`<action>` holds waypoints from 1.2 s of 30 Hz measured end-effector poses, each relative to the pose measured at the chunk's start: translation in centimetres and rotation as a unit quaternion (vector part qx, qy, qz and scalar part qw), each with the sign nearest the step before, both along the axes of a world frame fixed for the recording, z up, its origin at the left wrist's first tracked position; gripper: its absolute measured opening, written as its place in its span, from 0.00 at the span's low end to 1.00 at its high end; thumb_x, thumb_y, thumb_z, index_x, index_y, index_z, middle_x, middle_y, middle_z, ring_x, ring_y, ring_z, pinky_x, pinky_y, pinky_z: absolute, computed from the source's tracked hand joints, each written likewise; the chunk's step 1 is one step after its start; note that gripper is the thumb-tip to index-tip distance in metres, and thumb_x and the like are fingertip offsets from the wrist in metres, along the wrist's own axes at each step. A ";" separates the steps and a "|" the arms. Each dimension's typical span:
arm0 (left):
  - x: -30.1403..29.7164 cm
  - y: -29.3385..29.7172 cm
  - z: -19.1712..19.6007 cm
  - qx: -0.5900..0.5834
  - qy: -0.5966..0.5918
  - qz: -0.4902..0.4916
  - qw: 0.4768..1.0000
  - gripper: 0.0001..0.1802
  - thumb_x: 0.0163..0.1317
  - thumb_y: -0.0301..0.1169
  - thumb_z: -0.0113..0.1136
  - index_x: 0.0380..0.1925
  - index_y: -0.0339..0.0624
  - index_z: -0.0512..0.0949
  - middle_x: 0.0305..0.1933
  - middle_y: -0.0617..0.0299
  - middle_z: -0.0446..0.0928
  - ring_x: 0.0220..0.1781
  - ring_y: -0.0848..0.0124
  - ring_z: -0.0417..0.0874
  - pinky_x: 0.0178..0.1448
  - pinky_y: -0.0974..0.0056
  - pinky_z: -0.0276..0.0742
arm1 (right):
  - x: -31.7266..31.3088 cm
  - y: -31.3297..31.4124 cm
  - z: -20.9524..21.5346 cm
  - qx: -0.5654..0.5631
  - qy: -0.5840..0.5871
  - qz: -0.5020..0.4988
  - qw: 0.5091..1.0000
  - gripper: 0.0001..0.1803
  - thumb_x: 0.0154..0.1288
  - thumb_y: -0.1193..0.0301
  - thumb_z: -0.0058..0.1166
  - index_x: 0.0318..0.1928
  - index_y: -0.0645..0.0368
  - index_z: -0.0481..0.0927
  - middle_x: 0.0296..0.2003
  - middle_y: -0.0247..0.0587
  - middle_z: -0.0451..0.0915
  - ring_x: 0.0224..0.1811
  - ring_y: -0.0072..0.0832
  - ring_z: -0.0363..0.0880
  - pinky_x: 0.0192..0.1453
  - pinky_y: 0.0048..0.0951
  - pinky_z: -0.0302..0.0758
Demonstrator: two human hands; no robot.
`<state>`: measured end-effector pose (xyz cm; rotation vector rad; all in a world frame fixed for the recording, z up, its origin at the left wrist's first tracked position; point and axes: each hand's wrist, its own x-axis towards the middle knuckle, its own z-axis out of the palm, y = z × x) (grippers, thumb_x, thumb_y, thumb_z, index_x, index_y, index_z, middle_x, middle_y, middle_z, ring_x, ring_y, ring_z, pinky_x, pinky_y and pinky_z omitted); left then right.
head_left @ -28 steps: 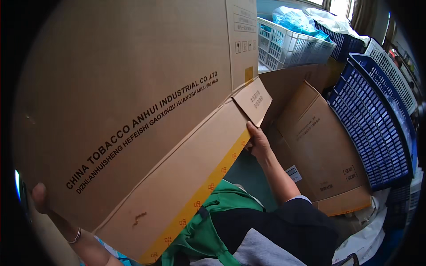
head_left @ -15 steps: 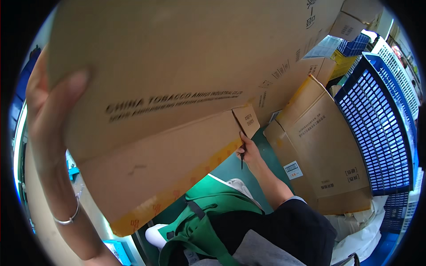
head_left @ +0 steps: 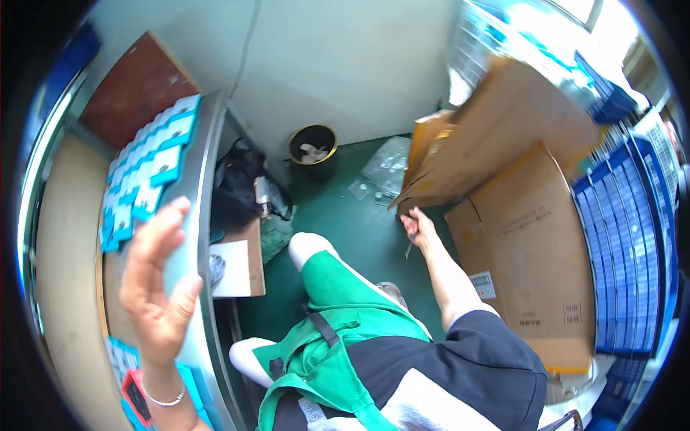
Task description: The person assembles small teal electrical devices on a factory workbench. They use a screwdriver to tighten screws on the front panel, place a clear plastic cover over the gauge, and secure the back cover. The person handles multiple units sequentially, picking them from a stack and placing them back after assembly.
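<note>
My left hand (head_left: 157,284) is raised with its fingers spread and nothing in it, above the metal edge of the workbench (head_left: 195,215); a thin bracelet sits on the wrist. My right hand (head_left: 418,228) reaches down to the lower corner of a large brown cardboard box (head_left: 496,129), which is tipped away to the right and blurred. A thin grey tool (head_left: 408,248) hangs from the closed fingers of that hand. My green apron and white shoes fill the lower middle.
A second cardboard box (head_left: 535,258) lies against stacked blue crates (head_left: 632,237) at the right. A black waste bin (head_left: 314,147), a black bag (head_left: 237,183) and clear plastic bags (head_left: 388,169) rest on the green floor. Blue-and-white packets (head_left: 147,172) cover the workbench.
The large box that filled the view has swung off to the right and away. My left hand has let go of it and is open in the air. The floor and bench have come into view.
</note>
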<state>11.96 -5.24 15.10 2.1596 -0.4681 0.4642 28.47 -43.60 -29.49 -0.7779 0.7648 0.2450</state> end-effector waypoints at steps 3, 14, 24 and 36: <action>-4.7 2.2 -3.2 -0.060 0.090 0.033 0.994 0.23 0.53 0.28 0.61 0.51 0.35 0.74 0.57 0.48 0.74 0.62 0.57 0.73 0.65 0.59 0.66 | -3.4 4.1 -1.3 -0.053 0.065 0.212 0.974 0.12 0.68 0.62 0.50 0.33 0.57 0.74 0.28 0.42 0.83 0.16 0.20 0.74 0.14 0.22 0.67; -19.6 8.1 -16.5 0.199 0.099 0.273 0.936 0.20 0.51 0.24 0.63 0.47 0.38 0.77 0.60 0.51 0.71 0.63 0.53 0.71 0.65 0.54 0.68 | -0.1 23.2 11.1 -0.369 -0.424 0.492 0.665 0.16 0.60 0.74 0.53 0.50 0.61 0.77 0.27 0.37 0.79 0.21 0.19 0.72 0.22 0.22 0.68; -21.2 11.0 -19.7 0.164 0.080 0.307 0.934 0.22 0.50 0.26 0.65 0.48 0.41 0.77 0.58 0.53 0.73 0.63 0.55 0.71 0.65 0.54 0.68 | 1.1 47.1 27.2 -0.455 -0.756 0.415 0.221 0.20 0.58 0.69 0.57 0.52 0.54 0.74 0.42 0.46 0.75 0.39 0.45 0.79 0.41 0.41 0.78; -23.5 11.2 -22.0 -0.214 0.131 0.326 0.911 0.15 0.66 0.31 0.54 0.51 0.36 0.76 0.58 0.52 0.73 0.61 0.55 0.71 0.64 0.56 0.68 | 15.9 56.3 26.4 -0.623 -0.631 0.346 0.307 0.43 0.49 0.59 0.68 0.65 0.53 0.62 0.56 0.52 0.68 0.55 0.51 0.70 0.53 0.43 0.76</action>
